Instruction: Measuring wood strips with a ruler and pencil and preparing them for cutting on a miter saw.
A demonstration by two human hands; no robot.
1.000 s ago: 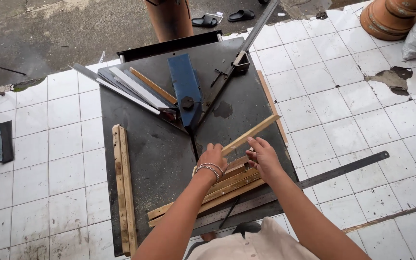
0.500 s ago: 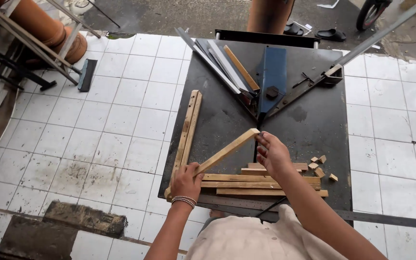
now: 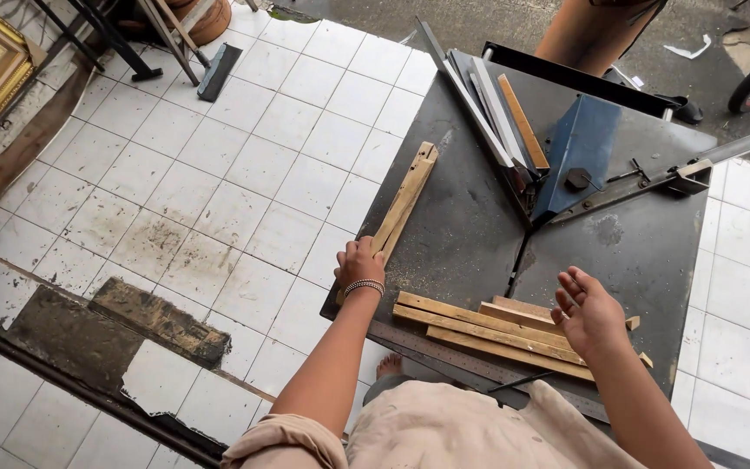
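Your left hand point(image 3: 359, 263) grips the near end of the paired wooden strips point(image 3: 404, 201) on the dark desk point(image 3: 462, 234); your right hand point(image 3: 585, 311) hovers, fingers spread, above the stacked slats point(image 3: 479, 326).

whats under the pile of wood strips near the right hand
The strips lie on the dark table, their near edge beside a steel ruler. The right hand covers their far end.

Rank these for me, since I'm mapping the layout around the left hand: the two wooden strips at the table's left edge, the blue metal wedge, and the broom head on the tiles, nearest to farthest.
From the left hand:
1. Wooden strips, under its fingers at the table's left edge.
2. Blue metal wedge, across the table, far right.
3. Broom head, on the tiles, far upper left.
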